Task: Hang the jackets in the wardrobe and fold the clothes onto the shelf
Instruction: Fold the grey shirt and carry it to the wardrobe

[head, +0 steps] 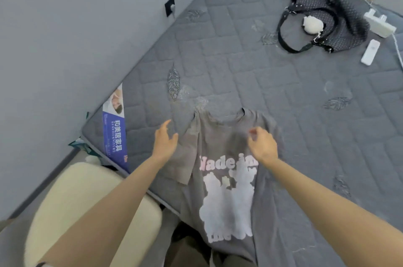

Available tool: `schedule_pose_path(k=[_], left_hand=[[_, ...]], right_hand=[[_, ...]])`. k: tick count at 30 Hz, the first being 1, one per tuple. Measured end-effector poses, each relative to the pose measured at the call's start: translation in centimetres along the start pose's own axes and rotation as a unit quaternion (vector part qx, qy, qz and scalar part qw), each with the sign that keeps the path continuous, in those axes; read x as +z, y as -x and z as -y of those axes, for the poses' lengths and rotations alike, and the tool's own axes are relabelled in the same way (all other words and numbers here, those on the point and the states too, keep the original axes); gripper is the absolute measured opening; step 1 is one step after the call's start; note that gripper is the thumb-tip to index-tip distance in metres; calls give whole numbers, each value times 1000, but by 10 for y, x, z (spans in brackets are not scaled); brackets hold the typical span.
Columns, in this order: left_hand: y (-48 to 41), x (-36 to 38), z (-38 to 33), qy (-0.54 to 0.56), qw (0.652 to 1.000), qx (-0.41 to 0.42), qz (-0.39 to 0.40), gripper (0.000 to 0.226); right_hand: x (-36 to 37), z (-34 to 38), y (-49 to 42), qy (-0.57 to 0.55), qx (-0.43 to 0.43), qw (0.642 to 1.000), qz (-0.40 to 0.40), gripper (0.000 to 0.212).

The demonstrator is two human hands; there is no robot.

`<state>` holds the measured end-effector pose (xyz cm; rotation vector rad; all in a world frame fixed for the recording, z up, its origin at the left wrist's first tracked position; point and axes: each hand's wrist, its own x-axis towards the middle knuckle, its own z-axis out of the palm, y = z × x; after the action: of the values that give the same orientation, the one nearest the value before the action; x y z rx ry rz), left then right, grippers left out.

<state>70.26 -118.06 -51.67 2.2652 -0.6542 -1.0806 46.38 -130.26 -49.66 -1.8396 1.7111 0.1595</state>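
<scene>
Head view: a grey T-shirt [220,142] lies front-up on a quilted grey mattress [261,83], with its neckline away from the person and its hem hanging over the near edge.

Left hand [164,140] is at the outer edge of the sleeve on the person's left. Its fingers are straight and spread wide with the thumb apart, holding nothing; contact with the cloth cannot be confirmed.

Right hand [262,145] is over the chest, just above the printed lettering. Its fingers curl downward, with thumb and forefinger close together at the fabric. Blur hides whether they pinch it.

Shirt: soft, faded jersey, creased, with pale pink lettering over puffy white cloud-like figures.

Mattress: stitched in a brick pattern of rectangles, with embroidered leaf motifs and a blue printed label [114,136] on its side.

Far right on the mattress lies a black handbag [340,18] with fine white dots and a looped dark strap; a round white fluffy charm [313,24] rests against it. Near it are a slim white remote [370,52] and a white power strip [379,23] with cable.

A cream padded seat [87,201] stands beside the mattress corner, and a plain grey wall [65,38] runs along the left.
</scene>
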Motion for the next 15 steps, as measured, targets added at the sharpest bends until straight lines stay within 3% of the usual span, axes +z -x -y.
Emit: schedule_pose_path(k=[4, 11, 15], left_hand=[[-7, 18, 71, -7, 995, -87, 43, 64], [-30, 51, 148, -108, 984, -116, 82, 97], [-39, 66, 169, -150, 984, -92, 23, 76]], right_hand=[[69, 3, 3, -92, 45, 989, 105, 22], [149, 26, -31, -155, 16, 971, 179, 17], [179, 42, -57, -205, 26, 954, 216, 28]])
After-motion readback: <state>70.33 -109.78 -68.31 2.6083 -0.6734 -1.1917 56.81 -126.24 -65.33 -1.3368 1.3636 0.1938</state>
